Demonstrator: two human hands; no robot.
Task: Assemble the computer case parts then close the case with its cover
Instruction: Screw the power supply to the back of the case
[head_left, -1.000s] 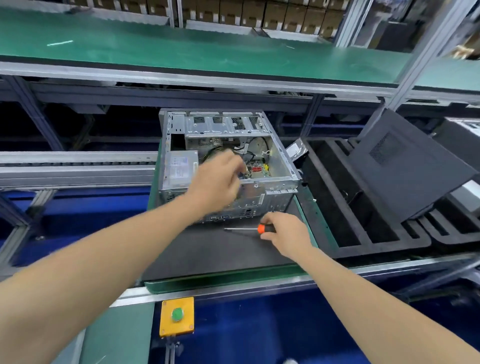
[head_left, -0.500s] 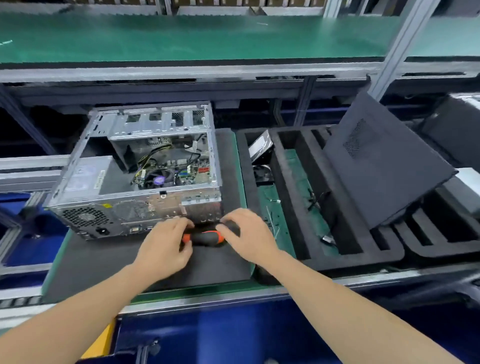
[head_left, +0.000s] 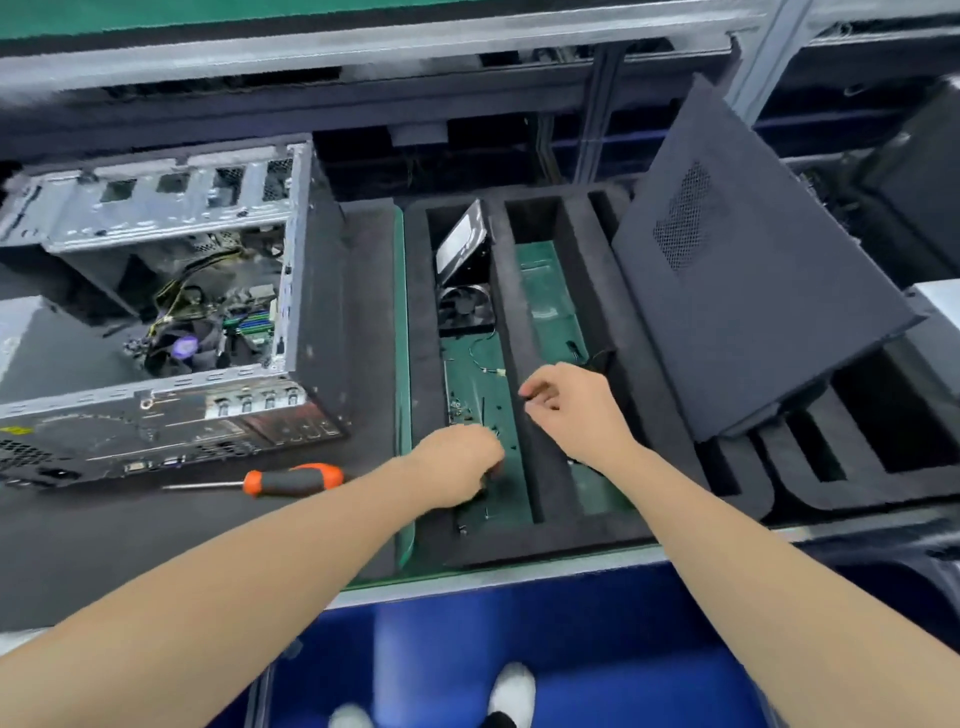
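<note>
The open computer case (head_left: 171, 312) lies on the black mat at the left, with its motherboard and cables exposed. Its dark cover (head_left: 753, 270) leans on the foam tray (head_left: 550, 483) at the right. An orange-and-black screwdriver (head_left: 291, 480) lies on the mat in front of the case, untouched. My left hand (head_left: 457, 467) reaches down into the tray's left slot among several small screws (head_left: 462, 410). Its fingertips are hidden. My right hand (head_left: 576, 410) hovers over the tray's divider, fingers loosely curled, nothing visible in them.
A hard drive (head_left: 462, 244) and a black fan (head_left: 465, 306) sit at the far end of the same slot. More foam trays (head_left: 831, 467) stand to the right. A metal rack beam (head_left: 363, 47) runs overhead behind the case. My shoes show on the blue floor.
Both hands let go of the screwdriver, which now lies on the mat. They moved right to the foam tray, and my view turned right and down.
</note>
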